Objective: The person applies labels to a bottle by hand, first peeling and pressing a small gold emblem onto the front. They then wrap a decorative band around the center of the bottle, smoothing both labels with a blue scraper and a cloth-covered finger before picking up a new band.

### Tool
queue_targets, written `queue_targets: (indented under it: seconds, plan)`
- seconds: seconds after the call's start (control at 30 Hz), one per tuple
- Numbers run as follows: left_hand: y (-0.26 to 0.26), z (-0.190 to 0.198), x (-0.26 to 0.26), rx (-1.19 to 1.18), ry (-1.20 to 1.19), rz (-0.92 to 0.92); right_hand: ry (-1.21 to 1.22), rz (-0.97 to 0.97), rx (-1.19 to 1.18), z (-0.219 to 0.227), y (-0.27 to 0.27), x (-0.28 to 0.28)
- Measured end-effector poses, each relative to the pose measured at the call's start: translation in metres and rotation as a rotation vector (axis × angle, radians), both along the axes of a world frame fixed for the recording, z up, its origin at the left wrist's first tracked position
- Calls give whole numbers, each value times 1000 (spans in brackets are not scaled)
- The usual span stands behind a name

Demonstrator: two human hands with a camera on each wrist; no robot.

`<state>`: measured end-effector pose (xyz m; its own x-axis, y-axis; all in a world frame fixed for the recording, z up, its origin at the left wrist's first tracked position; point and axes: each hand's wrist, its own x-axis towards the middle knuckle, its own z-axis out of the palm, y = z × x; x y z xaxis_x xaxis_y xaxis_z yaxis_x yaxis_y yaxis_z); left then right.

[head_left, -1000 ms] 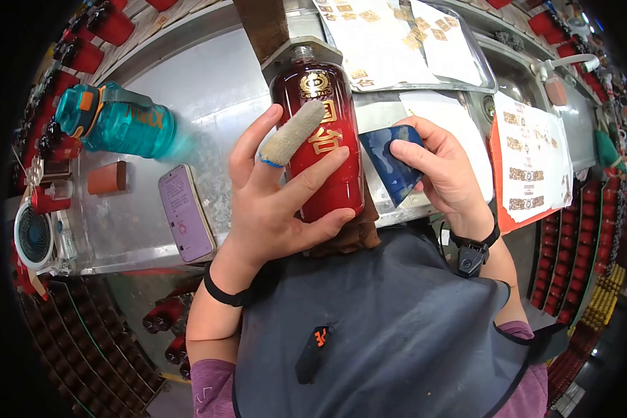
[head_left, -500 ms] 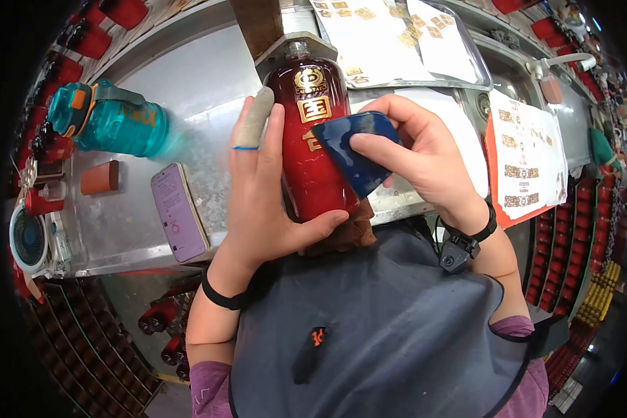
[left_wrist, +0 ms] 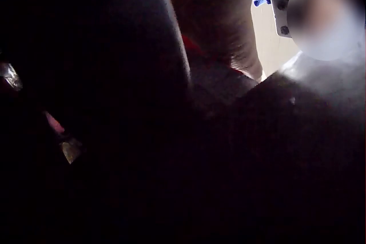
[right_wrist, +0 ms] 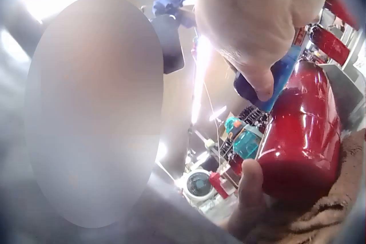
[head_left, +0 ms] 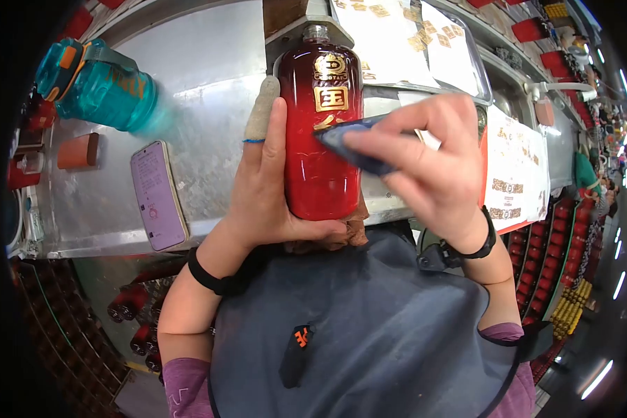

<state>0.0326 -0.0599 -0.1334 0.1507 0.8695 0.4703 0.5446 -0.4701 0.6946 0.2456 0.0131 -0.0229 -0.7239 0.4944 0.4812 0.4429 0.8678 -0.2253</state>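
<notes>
A red glass bottle [head_left: 322, 167] with gold characters lies on its back, neck away from the person, its base on a brown cloth [head_left: 348, 235]. The left hand [head_left: 254, 181] holds it, fingers along its left side and thumb across the base; one finger wears a grey cover [head_left: 262, 111]. Pinched between thumb and fingers of the right hand [head_left: 432, 160] is a dark blue flat piece [head_left: 359, 146], whose edge meets the bottle's front by the lower gold character. In the right wrist view the blue piece [right_wrist: 281, 78] touches the bottle [right_wrist: 303, 135]. The left wrist view is mostly dark.
Left of the bottle are a phone [head_left: 159, 195], a brown block [head_left: 78, 151] and a teal drink bottle [head_left: 101, 87]. Sheets with gold labels lie on a tray [head_left: 484, 76] at the back right, and another label sheet [head_left: 529, 167] is at the right.
The right hand has brought the blue piece from beside the bottle onto its front and tilted it edge-on. The left hand has moved off the bottle's front to its left side.
</notes>
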Motion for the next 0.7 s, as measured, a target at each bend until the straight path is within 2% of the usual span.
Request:
queue_targets:
  seconds: [0.07,0.2,0.27,0.33,0.43,0.53,0.6,0.7]
  plan:
    - [1,-3,0,3,-19,4,-30,69,56,-2,-8,0]
    - [2,0,-1,13,30,8,-46,131,-19,12,-3,3]
    - [2,-5,-1,10,-22,3,-70,54,159,12,3,4]
    - [2,-5,-1,5,-72,0,-133,71,181,5,-1,2]
    - [2,-1,0,47,-40,16,-44,144,12,-2,-6,7]
    - [2,-1,0,7,-46,32,-93,50,149,11,-3,6]
    - [2,3,-2,6,29,22,-89,33,128,4,-4,7]
    - [4,2,-2,24,14,9,-42,93,39,-2,-8,7]
